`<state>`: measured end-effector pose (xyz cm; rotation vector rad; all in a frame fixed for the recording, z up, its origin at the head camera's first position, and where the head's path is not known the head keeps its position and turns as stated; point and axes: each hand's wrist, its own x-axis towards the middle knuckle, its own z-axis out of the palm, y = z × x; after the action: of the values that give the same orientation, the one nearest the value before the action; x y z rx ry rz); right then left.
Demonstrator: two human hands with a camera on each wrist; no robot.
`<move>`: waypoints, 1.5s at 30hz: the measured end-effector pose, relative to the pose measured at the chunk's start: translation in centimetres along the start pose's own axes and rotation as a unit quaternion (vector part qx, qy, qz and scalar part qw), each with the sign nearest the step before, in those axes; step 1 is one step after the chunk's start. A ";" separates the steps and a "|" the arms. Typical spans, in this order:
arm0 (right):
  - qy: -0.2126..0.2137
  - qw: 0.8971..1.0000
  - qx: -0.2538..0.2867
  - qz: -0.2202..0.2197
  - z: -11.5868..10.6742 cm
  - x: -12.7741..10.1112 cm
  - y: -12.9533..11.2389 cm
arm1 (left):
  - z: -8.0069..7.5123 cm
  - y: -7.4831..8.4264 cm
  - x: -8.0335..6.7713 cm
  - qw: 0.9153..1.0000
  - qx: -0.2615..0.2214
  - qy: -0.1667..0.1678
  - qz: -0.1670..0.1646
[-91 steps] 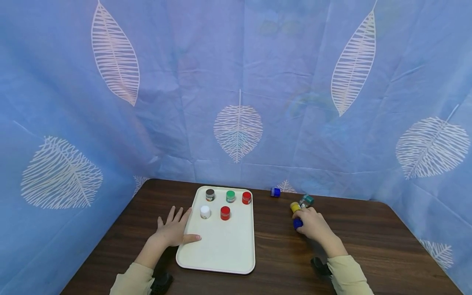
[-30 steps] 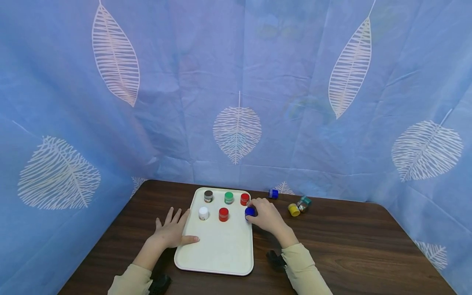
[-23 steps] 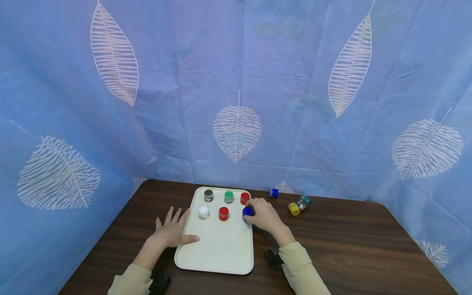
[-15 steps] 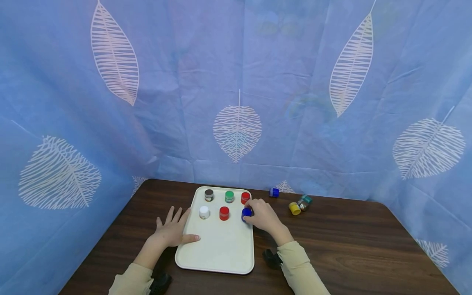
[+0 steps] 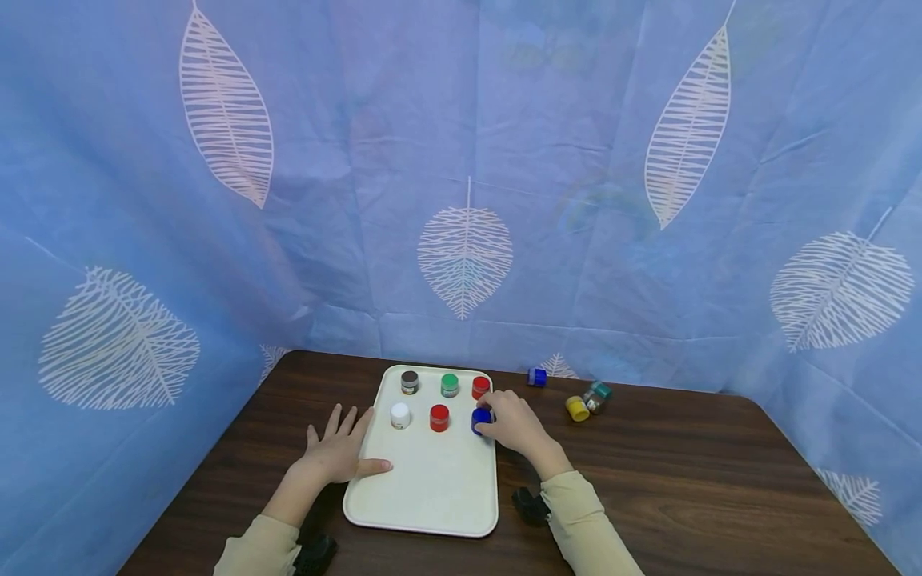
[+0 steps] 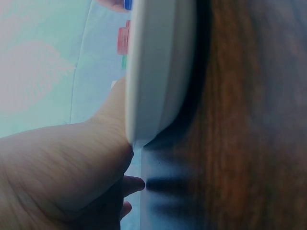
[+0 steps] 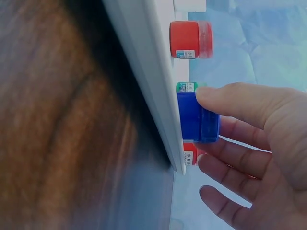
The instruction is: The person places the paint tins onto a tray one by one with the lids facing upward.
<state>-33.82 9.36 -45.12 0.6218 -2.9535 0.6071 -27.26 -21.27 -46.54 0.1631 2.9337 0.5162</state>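
Cream plastic tray (image 5: 432,496) lies on the dark wooden table (image 5: 691,488). At its 9 o'clock edge the left hand (image 5: 338,452) rests flat, fingers spread, thumb on the rim. On it stand 5 small jars. At 2 o'clock the right hand (image 5: 513,422) pinches a blue-lidded round paint jar (image 5: 480,419) (image 7: 197,117), which is standing on the tray.

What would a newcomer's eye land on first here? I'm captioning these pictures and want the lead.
The white tray in the middle of the dark table, with small colourful jars in two rows at its far end. The right hand pinches a blue jar at the tray's right edge, while the left hand rests flat at its left rim. Three more jars sit loose on the table to the right.
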 end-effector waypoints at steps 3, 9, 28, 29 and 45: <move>0.000 1.000 0.004 0.000 -0.1 -0.1 0.1 | 0.0 -0.1 -0.1 1.000 0.000 -0.001 -0.001; 0.019 1.000 -0.002 0.005 -0.8 -0.5 1.1 | 0.2 -0.2 0.3 1.000 0.000 0.000 0.000; 0.086 0.995 0.009 0.056 -4.4 -1.8 7.2 | 0.3 -0.3 0.3 1.000 -0.001 0.004 -0.001; 0.090 0.994 0.006 0.060 -4.6 -1.9 7.5 | 0.3 -0.3 0.3 1.000 -0.001 0.003 -0.002; 0.123 0.980 -0.046 0.147 -4.8 -3.1 11.2 | 0.2 0.0 0.0 1.000 0.011 0.008 -0.001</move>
<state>-35.60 21.84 -45.22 0.0896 -2.8344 0.5197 -27.19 -21.24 -46.75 0.1591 2.9547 0.4870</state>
